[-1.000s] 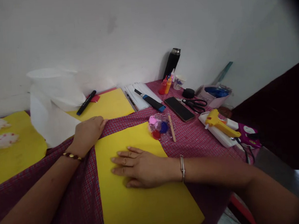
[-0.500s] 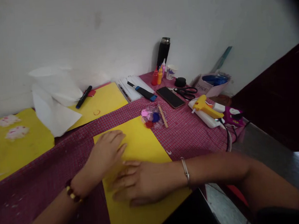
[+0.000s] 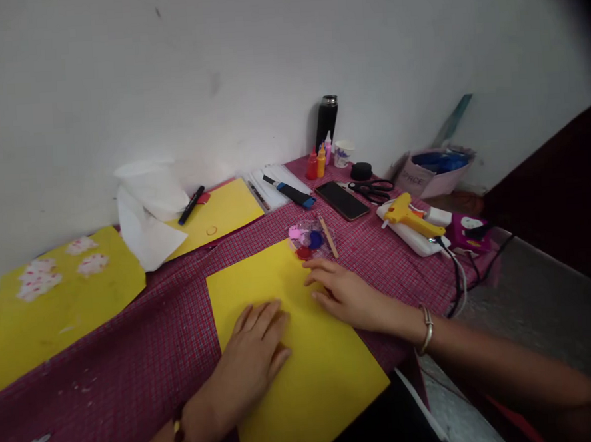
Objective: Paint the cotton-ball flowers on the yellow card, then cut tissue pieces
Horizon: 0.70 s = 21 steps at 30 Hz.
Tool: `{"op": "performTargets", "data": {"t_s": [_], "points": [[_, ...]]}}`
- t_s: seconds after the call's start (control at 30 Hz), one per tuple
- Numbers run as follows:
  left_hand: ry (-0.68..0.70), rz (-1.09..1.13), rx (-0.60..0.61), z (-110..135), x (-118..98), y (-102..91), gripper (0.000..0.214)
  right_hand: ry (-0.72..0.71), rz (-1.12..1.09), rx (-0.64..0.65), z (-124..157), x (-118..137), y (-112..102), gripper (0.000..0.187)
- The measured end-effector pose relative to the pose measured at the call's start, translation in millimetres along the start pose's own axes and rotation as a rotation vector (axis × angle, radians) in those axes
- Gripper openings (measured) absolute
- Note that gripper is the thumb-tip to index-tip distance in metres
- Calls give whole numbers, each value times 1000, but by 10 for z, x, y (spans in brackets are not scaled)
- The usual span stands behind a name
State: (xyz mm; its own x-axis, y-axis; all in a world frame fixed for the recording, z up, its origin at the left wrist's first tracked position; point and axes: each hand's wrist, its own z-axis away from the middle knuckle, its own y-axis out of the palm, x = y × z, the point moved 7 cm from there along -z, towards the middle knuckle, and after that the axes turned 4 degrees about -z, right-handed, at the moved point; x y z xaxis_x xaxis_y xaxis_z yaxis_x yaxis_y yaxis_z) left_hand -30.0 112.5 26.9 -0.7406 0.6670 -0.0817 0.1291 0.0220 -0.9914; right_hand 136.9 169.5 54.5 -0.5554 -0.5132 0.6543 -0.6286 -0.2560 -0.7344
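A yellow sheet of paper lies on the checked tablecloth in front of me. My left hand rests flat on its left half, fingers stretched out and holding nothing. Over the sheet's right edge is my right hand, fingers apart and slightly bent, with nothing in it. Just beyond the right fingertips lies a clear palette with pink, red and blue paint. A wooden stick lies at the palette's right side.
A phone, scissors and a utility knife lie farther back. On the right, a yellow glue gun rests on a white power strip. Small paint bottles stand before a black flask. Painted yellow paper is at left.
My right hand has moved away from the left hand, toward the palette and the sheet's right edge. My left hand lies lower on the sheet. The view has shifted slightly.
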Motion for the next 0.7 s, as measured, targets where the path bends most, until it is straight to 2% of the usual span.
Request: {"op": "performTargets", "data": {"t_s": [0.17,0.3,0.37,0.47,0.53,0.6,0.7], "points": [[40,-33,14,47,-73,65,44,4,-157,28,-139,24,143,19],[47,-53,-38,80,-77,97,45,5,-372,16,-256,0,129,14],[68,-62,-69,97,-83,109,46,96,-571,-34,-289,-121,29,10],[116,-73,-116,119,-118,127,47,358,-930,-151,-253,-418,-131,12],[145,-75,-138,124,-148,141,47,509,-1119,-169,-202,-543,-162,12],[172,-75,-154,123,-174,150,48,574,-1235,-129,-183,-559,-143,11],[205,-74,-185,134,-185,145,50,570,-1312,-75,-227,-493,-68,12]]}}
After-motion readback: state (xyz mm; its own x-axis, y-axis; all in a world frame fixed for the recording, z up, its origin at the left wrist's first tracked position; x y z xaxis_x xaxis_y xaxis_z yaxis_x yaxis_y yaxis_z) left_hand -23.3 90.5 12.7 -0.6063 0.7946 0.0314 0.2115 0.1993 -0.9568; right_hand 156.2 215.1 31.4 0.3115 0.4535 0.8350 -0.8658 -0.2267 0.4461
